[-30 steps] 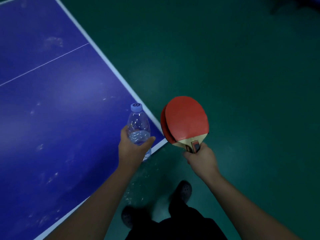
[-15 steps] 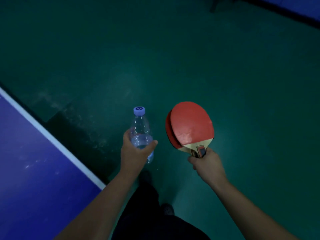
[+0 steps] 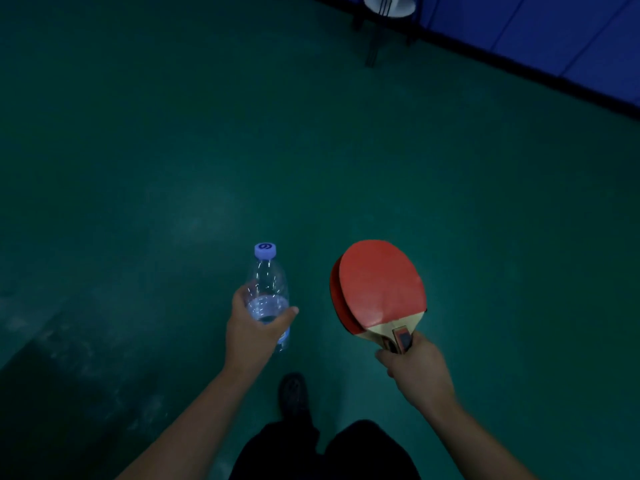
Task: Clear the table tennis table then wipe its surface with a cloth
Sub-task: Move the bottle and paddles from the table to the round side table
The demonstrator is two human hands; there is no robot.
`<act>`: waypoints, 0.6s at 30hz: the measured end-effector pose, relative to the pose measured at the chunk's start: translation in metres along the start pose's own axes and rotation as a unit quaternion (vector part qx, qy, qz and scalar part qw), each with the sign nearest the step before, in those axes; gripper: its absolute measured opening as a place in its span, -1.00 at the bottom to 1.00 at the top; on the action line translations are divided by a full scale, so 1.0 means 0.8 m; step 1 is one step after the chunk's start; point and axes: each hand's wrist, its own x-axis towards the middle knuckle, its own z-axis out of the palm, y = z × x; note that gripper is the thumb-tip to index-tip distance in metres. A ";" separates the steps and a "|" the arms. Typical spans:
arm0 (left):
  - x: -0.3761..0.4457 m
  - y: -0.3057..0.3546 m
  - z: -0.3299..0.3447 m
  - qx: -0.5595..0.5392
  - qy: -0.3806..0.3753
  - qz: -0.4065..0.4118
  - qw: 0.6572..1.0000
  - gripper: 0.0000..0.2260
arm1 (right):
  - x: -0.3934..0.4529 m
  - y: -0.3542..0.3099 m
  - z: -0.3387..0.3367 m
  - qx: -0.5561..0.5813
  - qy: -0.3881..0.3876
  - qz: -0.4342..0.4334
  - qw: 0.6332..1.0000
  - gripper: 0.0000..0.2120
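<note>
My left hand (image 3: 251, 332) grips a clear plastic water bottle (image 3: 266, 289) with a pale blue cap, held upright over the green floor. My right hand (image 3: 417, 374) holds two red table tennis paddles (image 3: 379, 289) stacked together by their handles, blades pointing away from me. The table tennis table is out of view.
Green floor (image 3: 207, 150) fills the view. A blue barrier (image 3: 554, 39) runs along the top right. A dark-legged stand with a white object (image 3: 388, 8) is at the top edge. My foot (image 3: 294, 393) and dark trousers show at the bottom.
The view has turned away from the blue table, which has slid out of frame to the left. Both hands keep their hold on the bottle and paddles. The barrier and stand have come into view.
</note>
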 end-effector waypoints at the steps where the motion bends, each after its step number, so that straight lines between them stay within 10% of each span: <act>1: 0.027 0.019 0.013 -0.009 -0.005 0.003 1.000 -0.38 | 0.022 -0.020 -0.008 -0.002 0.003 0.000 1.000 -0.77; 18: 0.482 0.300 0.295 -0.026 -0.025 0.056 0.998 -0.40 | 0.501 -0.330 -0.166 0.066 0.026 -0.004 0.998 -0.78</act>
